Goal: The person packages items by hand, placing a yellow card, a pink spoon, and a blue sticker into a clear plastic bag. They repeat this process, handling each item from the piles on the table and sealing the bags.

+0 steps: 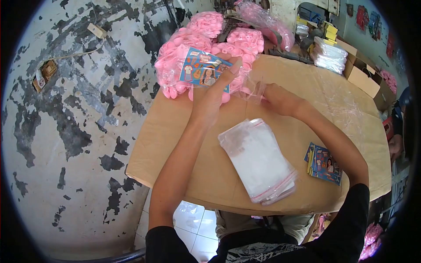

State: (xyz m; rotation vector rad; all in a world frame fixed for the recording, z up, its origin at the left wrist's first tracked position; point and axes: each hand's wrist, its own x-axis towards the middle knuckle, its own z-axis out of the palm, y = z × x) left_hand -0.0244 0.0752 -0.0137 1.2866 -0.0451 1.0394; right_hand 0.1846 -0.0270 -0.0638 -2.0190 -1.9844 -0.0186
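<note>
My left hand (pixel 214 90) grips a blue printed card (pixel 197 66) at its right side, thumb on top. Clear film around the card looks like a plastic bag (pixel 250 91), which stretches toward my right hand (pixel 280 100). The fingers of that hand are curled closed at the bag's end, their tips partly hidden. Behind the card lie bundles of pink spoon-like plastic pieces (pixel 234 41). Nearer to me, a stack of clear bags (pixel 258 160) with red-lined edges rests on the table. Below my right forearm sits a small pile of similar blue cards (pixel 325 164).
The brown-covered table (pixel 175 184) has a peeling wall (pixel 79 131) on its left. At the back right are wrapped white packs (pixel 330 55), a cardboard box (pixel 362 76) and yellow boxes (pixel 330 33). A machine (pixel 302 8) stands behind. Another person's hand (pixel 396 147) shows at the right.
</note>
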